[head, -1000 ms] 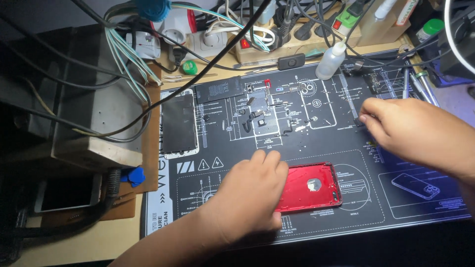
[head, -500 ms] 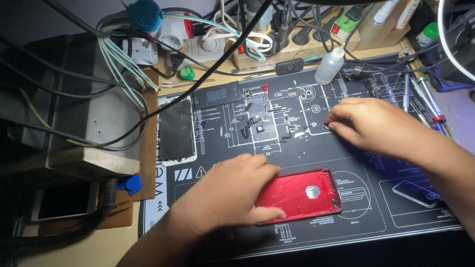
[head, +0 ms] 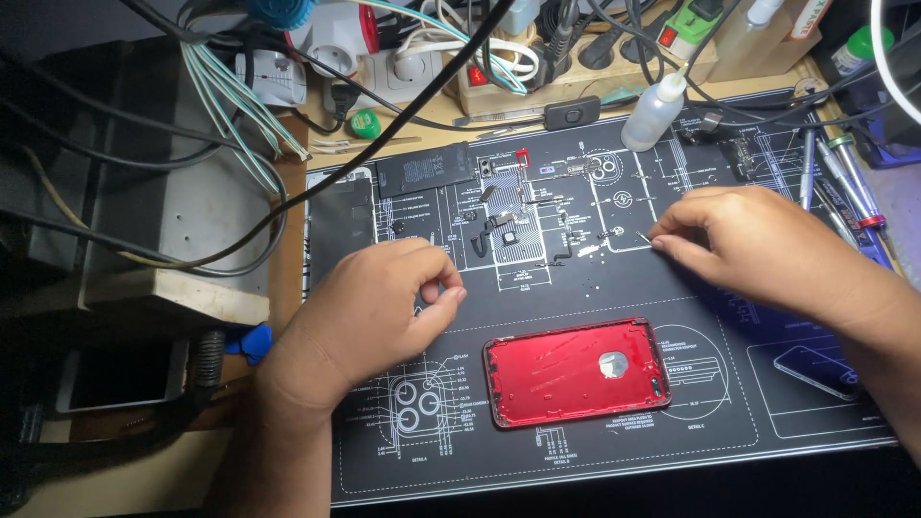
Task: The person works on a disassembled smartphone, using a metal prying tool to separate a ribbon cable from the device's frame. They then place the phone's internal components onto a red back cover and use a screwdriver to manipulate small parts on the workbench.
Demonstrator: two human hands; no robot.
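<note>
Red phone shell (head: pixel 574 371) lies flat near the front of the black work mat (head: pixel 672 451), inside up, neither hand on it. Left hand (head: pixel 369 317) just left of and above the shell, loosely curled, thumb and forefinger pinched together; can't tell if anything is between them. Right hand (head: pixel 767 251) further back on the right, fingertips pinching a small part (head: pixel 641 235) against the mat. Loose small parts (head: pixel 508 225) are spread over the mat's middle, between the hands. Behind them: dark flat battery (head: pixel 424 169), white dropper bottle (head: pixel 652 112). Screwdrivers (head: pixel 844 182) at right edge. Tangle of cables (head: pixel 432 58) and a power strip at the back.
</note>
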